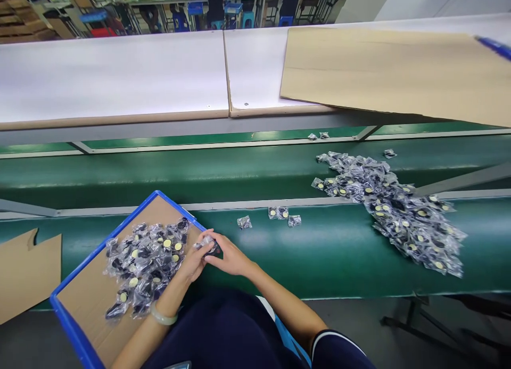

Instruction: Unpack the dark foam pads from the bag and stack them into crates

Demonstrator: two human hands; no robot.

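Observation:
My left hand (194, 262) and my right hand (228, 255) meet in front of my body, at the right edge of a blue-rimmed tray (104, 223). Between their fingers is a small dark part in a clear plastic bag (212, 247), gripped from both sides. My fingers cover much of it. Inside the tray, on a cardboard lining, lies a heap of similar bagged dark parts (149, 260), some with round pale yellow faces. To the right of my hands, several single bagged parts (278, 213) rest on the green surface.
A large pile of bagged parts (403, 214) spreads over the green surface (303, 262) at right. Cardboard (27, 273) lies at far left, and a cardboard sheet (383, 71) covers part of the white shelf (120, 76). A metal brace (463, 178) slants across at right. People sit in the background.

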